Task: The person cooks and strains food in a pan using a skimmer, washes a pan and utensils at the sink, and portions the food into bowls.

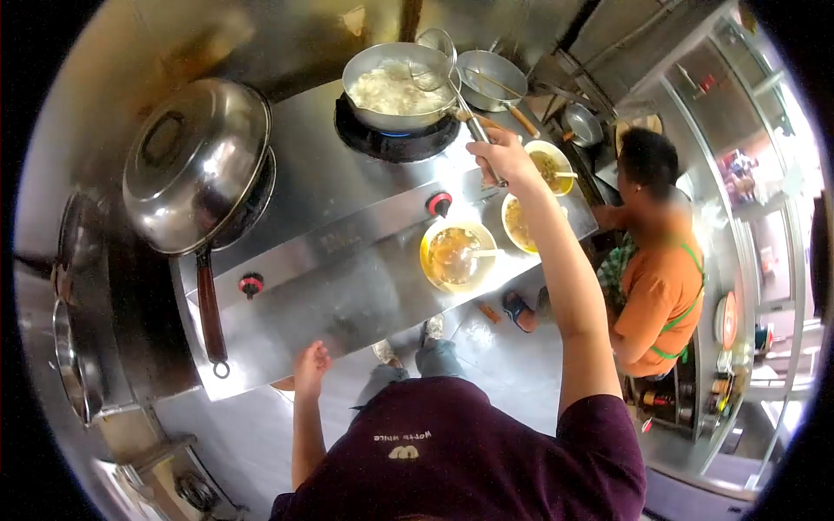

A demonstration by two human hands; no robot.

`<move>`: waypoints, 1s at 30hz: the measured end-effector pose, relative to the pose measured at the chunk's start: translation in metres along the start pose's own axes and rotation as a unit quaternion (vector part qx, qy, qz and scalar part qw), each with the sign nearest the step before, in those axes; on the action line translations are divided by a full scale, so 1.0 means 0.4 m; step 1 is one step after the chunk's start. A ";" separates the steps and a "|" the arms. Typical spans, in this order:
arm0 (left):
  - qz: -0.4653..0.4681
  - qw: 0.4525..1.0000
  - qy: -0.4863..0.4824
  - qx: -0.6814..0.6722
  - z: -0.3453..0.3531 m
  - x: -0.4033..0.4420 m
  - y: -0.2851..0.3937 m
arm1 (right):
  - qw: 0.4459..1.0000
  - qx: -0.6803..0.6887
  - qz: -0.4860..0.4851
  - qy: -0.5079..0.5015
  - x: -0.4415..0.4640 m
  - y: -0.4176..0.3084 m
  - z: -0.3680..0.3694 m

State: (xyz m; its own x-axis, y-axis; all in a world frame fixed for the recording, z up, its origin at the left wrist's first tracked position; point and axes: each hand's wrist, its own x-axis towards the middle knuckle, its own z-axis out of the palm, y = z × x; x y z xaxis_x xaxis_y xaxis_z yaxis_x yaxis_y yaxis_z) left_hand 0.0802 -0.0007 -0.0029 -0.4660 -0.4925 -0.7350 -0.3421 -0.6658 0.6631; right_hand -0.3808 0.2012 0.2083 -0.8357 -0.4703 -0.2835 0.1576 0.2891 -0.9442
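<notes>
My right hand (502, 159) is closed around the dark handle of a wire strainer (432, 76). The strainer's basket is over the right side of a metal pot (361, 108) with pale, bubbling contents, perhaps noodles; whether it touches them I cannot tell. A blue flame shows under the pot. My left hand (311, 365) hangs by the counter's front edge, fingers loosely bent, with nothing visible in it. On the counter stand a yellow-rimmed bowl of broth (454, 255) with a white spoon, a second bowl (519, 224) partly behind my right forearm, and a third bowl (549, 167).
A large lidded pan (195, 165) with a long brown handle sits on the left burner. Another pan (492, 78) stands behind the pot at right. Two red knobs line the stove front (339, 234). A person in an orange shirt (665, 295) stands close on my right.
</notes>
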 end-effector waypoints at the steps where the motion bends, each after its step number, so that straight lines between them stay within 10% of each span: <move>1: 0.002 1.000 0.013 -0.015 0.004 -0.006 -0.014 | 0.999 -0.031 -0.009 -0.001 0.016 0.006 -0.007; 7: 0.000 0.997 0.076 -0.028 0.075 -0.037 -0.049 | 0.985 -0.165 -0.045 0.010 0.101 0.042 -0.005; 17: 0.000 0.995 0.099 -0.011 0.228 -0.078 -0.042 | 0.889 0.379 0.174 -0.191 0.090 0.054 0.001; 30: 0.016 0.994 0.105 -0.011 0.225 -0.065 -0.013 | 0.852 0.461 0.125 -0.213 0.024 0.102 -0.017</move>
State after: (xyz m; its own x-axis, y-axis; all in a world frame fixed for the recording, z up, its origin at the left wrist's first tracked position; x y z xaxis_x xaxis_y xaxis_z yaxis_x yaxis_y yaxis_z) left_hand 0.0207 0.0660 0.0255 -0.2954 -0.6181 -0.7285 -0.3106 -0.6589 0.6850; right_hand -0.3858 0.2142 0.1683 -0.4797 -0.8068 -0.3450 0.8136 -0.2617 -0.5192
